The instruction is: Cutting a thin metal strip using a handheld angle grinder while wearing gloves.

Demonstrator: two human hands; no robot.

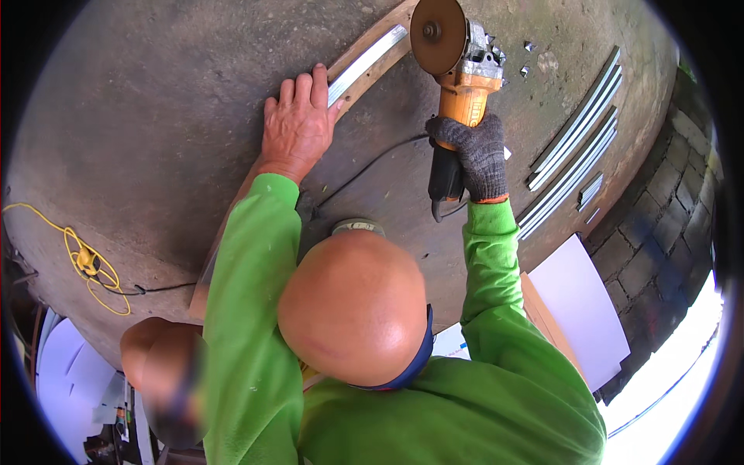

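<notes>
My bare left hand (298, 128) presses a short silver metal strip (368, 63) onto a long wooden plank (376, 76), its fingers and thumb straddling the strip's near end. In a grey knitted glove, my right hand (480, 151) is wrapped round the body of an orange and black angle grinder (463, 105). The grinder points away from me. Its brown cutting disc (436, 39) stands just right of the strip's far end, with a gap between them. Whether the disc spins, I cannot tell.
Several long metal strips (577, 124) lie on the concrete floor at the right, with small metal offcuts (525, 71) beyond the grinder. A black cord (364, 167) crosses the floor toward a yellow extension cord (85, 263) at the left. A block wall (647, 201) borders the right.
</notes>
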